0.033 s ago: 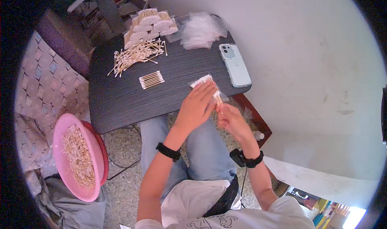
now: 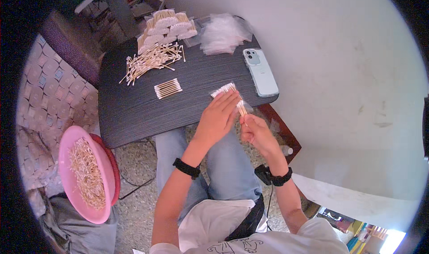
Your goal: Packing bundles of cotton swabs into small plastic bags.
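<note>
My left hand (image 2: 217, 120) rests over a clear plastic bag of cotton swabs (image 2: 225, 89) at the front right of the dark table (image 2: 134, 115). Its fingers lie straight and close together across the bag, holding it; the underside of the grip is hidden. At the bag's near end, my right hand (image 2: 258, 134) pinches a few cotton swabs (image 2: 242, 109) by their lower ends, white tips pointing at the bag. A small row of swabs (image 2: 168, 89) lies side by side on the table to the left. Behind it spreads a loose heap of swabs (image 2: 152, 62).
Filled swab bags (image 2: 167, 26) are stacked at the back, beside a pile of flat clear bags (image 2: 225, 33). A pale phone (image 2: 261, 73) lies along the table's right edge, near the wall (image 2: 339, 75). At lower left stands a pink basin (image 2: 67, 187) full of swabs.
My right hand and its pinched swabs have shifted very slightly. Nothing else has visibly moved.
</note>
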